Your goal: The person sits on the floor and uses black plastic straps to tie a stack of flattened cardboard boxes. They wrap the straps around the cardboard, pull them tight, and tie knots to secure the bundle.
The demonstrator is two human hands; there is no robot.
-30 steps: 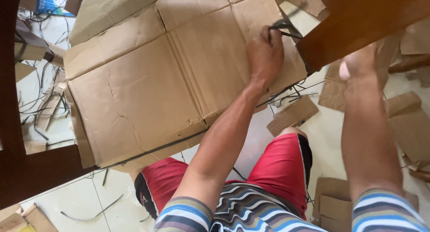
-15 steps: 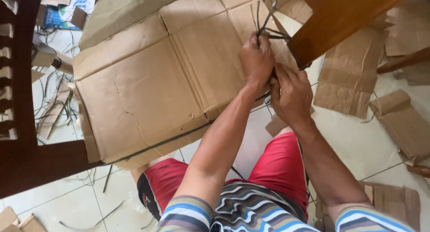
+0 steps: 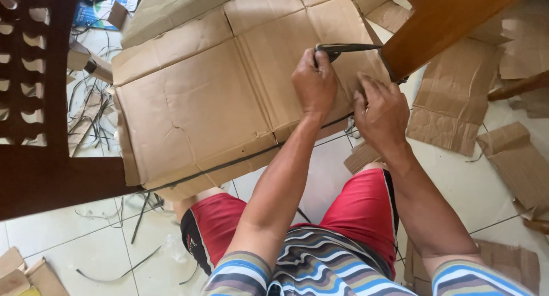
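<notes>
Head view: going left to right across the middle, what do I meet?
Dark wooden chair → flattened cardboard sheet → left hand gripping dark strapping → right hand → torn cardboard piece

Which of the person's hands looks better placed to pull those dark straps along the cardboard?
Probably the left hand: it is closed on the dark straps over the flattened cardboard. The right hand only presses flat on the sheet nearby.

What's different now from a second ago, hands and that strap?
The right hand came in from the right and now rests on the cardboard beside the left hand. The left hand's grip stayed on the dark strap, whose ends now point right rather than up. The cardboard stayed flat.
</notes>
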